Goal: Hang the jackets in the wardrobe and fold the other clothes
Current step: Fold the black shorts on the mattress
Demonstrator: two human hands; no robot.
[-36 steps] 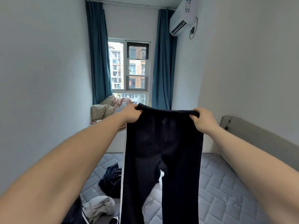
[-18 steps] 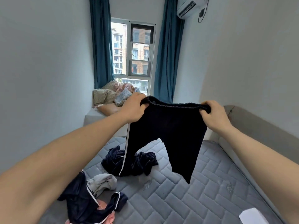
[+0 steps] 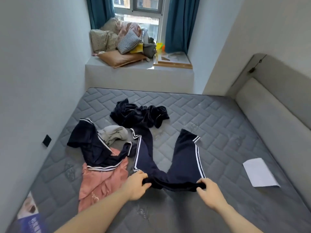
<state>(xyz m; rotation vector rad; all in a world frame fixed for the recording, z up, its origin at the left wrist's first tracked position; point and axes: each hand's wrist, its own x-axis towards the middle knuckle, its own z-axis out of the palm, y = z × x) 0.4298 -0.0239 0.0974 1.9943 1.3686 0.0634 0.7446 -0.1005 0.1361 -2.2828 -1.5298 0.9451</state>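
The navy trousers [image 3: 168, 158] with white side stripes lay on the grey mattress [image 3: 218, 118], legs spread apart in a V and pointing away. Left of them a navy jacket [image 3: 94, 147] with white trim lay crumpled over a pink garment [image 3: 101, 180], touching a grey one [image 3: 113, 134]. A dark velvet piece [image 3: 138, 115] lay bunched further away.

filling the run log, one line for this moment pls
hands: left, right grip waistband | navy trousers: spread on mattress | step: fold
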